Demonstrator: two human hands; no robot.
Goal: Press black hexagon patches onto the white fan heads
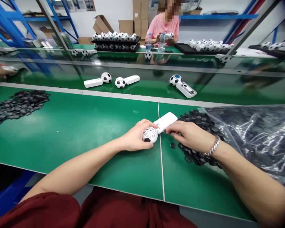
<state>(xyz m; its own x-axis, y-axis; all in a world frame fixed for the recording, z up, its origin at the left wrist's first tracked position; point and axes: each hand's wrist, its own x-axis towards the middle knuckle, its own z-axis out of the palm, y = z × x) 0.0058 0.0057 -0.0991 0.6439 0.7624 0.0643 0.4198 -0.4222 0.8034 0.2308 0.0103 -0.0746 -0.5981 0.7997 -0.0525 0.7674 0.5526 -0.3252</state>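
Observation:
My left hand point(140, 135) grips the ball end of a white handheld device with a soccer-ball head point(150, 135), thumb and fingers around it. White recesses show on the head's upper side, with black patches lower down. Its flat white handle point(166, 121) points up and to the right. My right hand point(186, 134) is closed, fingertips pinched beside the device's neck; what they hold, if anything, is hidden. Under and behind that hand spreads a pile of small black pieces point(197, 118). One loose black piece point(172, 145) lies just below the fingers.
A clear plastic bag of black pieces point(258, 136) lies at right, another black pile point(21, 104) at left. Beyond the pale rail point(123, 96), three soccer-ball devices lie on the green belt point(152, 85). Across it sits a co-worker in pink point(165, 27), near loaded black trays point(116, 46).

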